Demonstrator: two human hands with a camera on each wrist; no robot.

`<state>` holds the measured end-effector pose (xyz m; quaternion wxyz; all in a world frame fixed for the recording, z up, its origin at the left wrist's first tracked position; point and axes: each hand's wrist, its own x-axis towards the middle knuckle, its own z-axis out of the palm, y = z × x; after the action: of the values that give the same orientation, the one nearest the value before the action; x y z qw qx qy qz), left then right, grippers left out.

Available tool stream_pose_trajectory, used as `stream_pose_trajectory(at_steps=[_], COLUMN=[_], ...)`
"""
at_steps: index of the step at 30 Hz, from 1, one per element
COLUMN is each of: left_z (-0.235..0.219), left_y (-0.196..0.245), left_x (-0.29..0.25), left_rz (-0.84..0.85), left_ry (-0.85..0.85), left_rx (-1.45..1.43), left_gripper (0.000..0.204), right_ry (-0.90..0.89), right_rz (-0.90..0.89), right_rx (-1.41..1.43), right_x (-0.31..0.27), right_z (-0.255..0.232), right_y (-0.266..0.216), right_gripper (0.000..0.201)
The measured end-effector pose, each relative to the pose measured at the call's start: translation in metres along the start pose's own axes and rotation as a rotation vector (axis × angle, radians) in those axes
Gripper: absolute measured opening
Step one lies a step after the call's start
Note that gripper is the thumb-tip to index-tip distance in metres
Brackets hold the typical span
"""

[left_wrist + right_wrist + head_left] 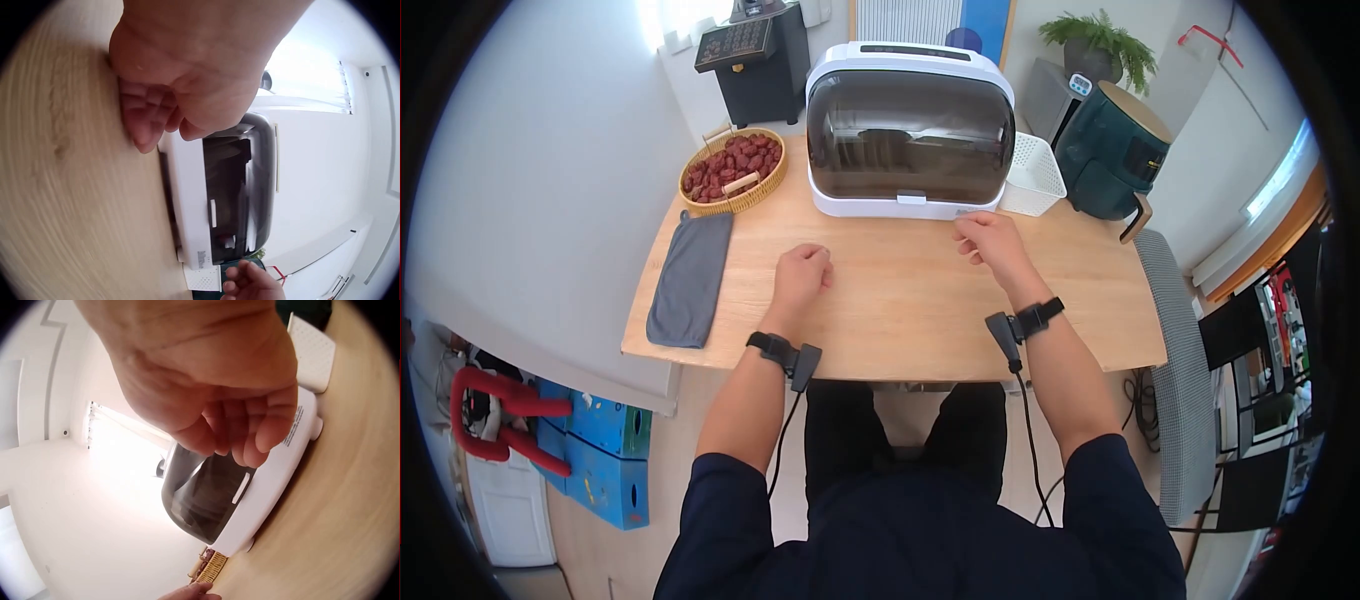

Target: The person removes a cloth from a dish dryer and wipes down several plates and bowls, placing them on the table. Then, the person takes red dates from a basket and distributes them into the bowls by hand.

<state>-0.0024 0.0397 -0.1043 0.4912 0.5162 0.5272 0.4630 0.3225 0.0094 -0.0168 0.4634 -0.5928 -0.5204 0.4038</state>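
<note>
My left hand (pixel 803 275) is low over the wooden table, its fingers loosely curled with nothing in them. In the left wrist view those fingers (pixel 145 119) hang right by the tabletop. My right hand (pixel 992 243) is near the front right corner of a white cabinet with a smoky, see-through door (pixel 910 135). Its fingers (pixel 265 434) are bent and empty, overlapping the door in the right wrist view. The door is closed, and a small white handle (pixel 241 487) sits at its lower edge. What stands inside is dim behind the tinted panel.
A wicker basket of dark red dates (pixel 735 170) and a folded grey cloth (pixel 690 280) lie at the left. Beside the cabinet are a white perforated basket (pixel 1032 175) and a dark green air fryer (pixel 1112 150). A black box-like device (pixel 755 65) stands behind.
</note>
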Motion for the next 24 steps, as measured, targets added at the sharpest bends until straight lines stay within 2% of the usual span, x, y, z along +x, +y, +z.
stream_pose_trajectory(at_steps=[2, 3, 7, 9, 12, 15, 24], left_z=[0.006, 0.009, 0.012, 0.014, 0.015, 0.014, 0.017], left_y=[-0.005, -0.007, -0.015, -0.016, -0.010, -0.014, -0.012], left_x=[-0.007, -0.009, -0.015, -0.017, -0.022, -0.019, -0.020], left_rz=[0.065, 0.128, 0.191, 0.330, 0.291, 0.317, 0.325], left_ry=[0.064, 0.125, 0.180, 0.258, 0.255, 0.266, 0.273], left_rx=[0.092, 0.190, 0.232, 0.425, 0.449, 0.479, 0.516], left_gripper=[0.027, 0.026, 0.024, 0.023, 0.023, 0.023, 0.022], right_ry=[-0.057, -0.058, -0.104, -0.093, -0.127, -0.134, -0.045], right_rz=[0.135, 0.133, 0.246, 0.285, 0.388, 0.395, 0.381], right_rx=[0.043, 0.039, 0.181, 0.258, 0.456, 0.487, 0.473], right_x=[0.016, 0.025, 0.048, 0.061, 0.073, 0.082, 0.075], right_z=[0.008, 0.014, 0.041, 0.051, 0.058, 0.059, 0.064], right_y=[0.003, 0.005, 0.021, 0.022, 0.030, 0.037, 0.017], right_gripper=[0.021, 0.021, 0.024, 0.029, 0.033, 0.030, 0.026])
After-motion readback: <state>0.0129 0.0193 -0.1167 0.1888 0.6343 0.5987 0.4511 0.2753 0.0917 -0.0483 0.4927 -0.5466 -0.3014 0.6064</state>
